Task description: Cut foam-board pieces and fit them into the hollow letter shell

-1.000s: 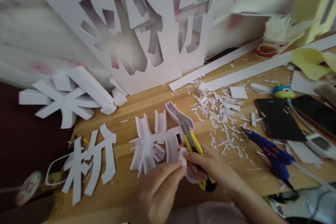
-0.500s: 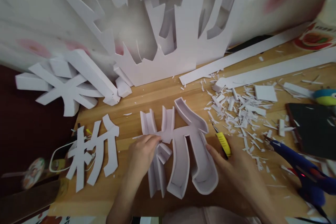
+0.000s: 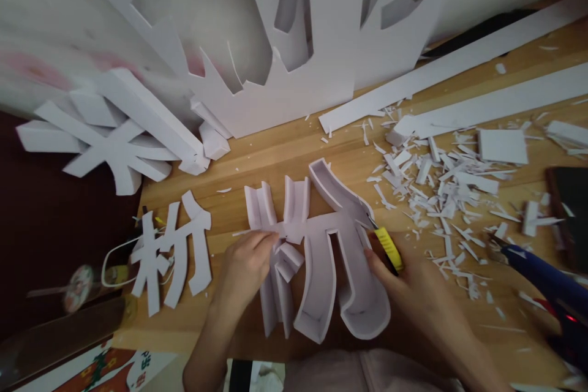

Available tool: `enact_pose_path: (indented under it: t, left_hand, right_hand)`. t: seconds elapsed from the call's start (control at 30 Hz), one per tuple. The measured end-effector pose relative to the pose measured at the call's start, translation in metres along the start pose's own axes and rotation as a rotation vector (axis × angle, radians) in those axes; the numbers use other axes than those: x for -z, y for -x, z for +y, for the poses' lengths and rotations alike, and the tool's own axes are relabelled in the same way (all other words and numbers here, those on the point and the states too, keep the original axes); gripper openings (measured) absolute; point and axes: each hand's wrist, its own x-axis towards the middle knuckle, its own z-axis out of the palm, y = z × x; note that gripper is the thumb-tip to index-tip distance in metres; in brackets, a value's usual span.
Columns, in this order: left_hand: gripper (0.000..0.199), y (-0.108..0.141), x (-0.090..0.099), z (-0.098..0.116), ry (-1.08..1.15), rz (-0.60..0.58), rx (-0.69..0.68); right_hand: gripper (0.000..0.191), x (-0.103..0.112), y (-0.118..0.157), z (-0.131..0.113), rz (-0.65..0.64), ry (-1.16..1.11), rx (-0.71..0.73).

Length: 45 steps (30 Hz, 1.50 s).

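Note:
A hollow white foam-board character point(image 3: 321, 257) lies before me with its walls standing up. My left hand point(image 3: 248, 263) has its fingertips pinched together at the character's left part; what exactly lies between them is hidden. Just right of those fingers is a short walled stroke point(image 3: 290, 260) of the character. My right hand point(image 3: 408, 288) rests at the character's right side, its thumb against the outer wall. A yellow craft knife point(image 3: 388, 247) sits in that hand, its blade pointing up and left over the wall. The other fingers are partly hidden and blurred.
A flat white cut-out character point(image 3: 172, 245) lies left, and raised white characters point(image 3: 114, 150) are stacked behind it. A cut-out board point(image 3: 294, 104) leans on the wall. Foam scraps point(image 3: 454, 180), long white strips point(image 3: 459, 61) and a blue glue gun point(image 3: 537, 275) are on the right.
The view has shifted and tilted slightly downward. My right hand and the craft knife have moved a little left relative to the scraps, bringing the blade over the wall. My left hand keeps its pinch.

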Motion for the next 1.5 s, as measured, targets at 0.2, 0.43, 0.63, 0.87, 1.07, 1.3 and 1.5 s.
enact_pose_path:
  t: [0.2, 0.43, 0.63, 0.87, 1.07, 1.3, 1.5]
  left_hand:
    - [0.030, -0.002, 0.001, 0.003, -0.049, -0.005, 0.017]
    - [0.031, -0.005, 0.002, 0.001, 0.000, -0.084, 0.036]
    - [0.028, -0.006, 0.014, 0.005, 0.106, -0.006, 0.101]
    - [0.026, -0.008, 0.030, 0.017, 0.221, -0.033, 0.297]
    - [0.024, -0.013, 0.034, 0.007, 0.170, -0.151, 0.273]
    - [0.032, -0.028, 0.036, 0.010, -0.095, -0.360, 0.180]
    - [0.035, -0.037, 0.031, 0.020, -0.225, -0.487, 0.122]
  right_hand:
    - [0.042, 0.000, -0.002, 0.003, -0.093, -0.070, -0.061]
    - [0.038, -0.004, -0.003, 0.009, -0.098, -0.162, -0.007]
    - [0.037, -0.003, -0.004, 0.010, -0.078, -0.157, 0.026]
    - [0.036, -0.002, -0.006, 0.008, -0.074, -0.167, 0.041]
    - [0.035, -0.002, -0.006, 0.009, -0.078, -0.167, 0.051]
    - [0.033, -0.003, -0.005, 0.010, -0.080, -0.167, 0.050]
    - [0.034, -0.003, -0.006, 0.011, -0.100, -0.158, 0.049]
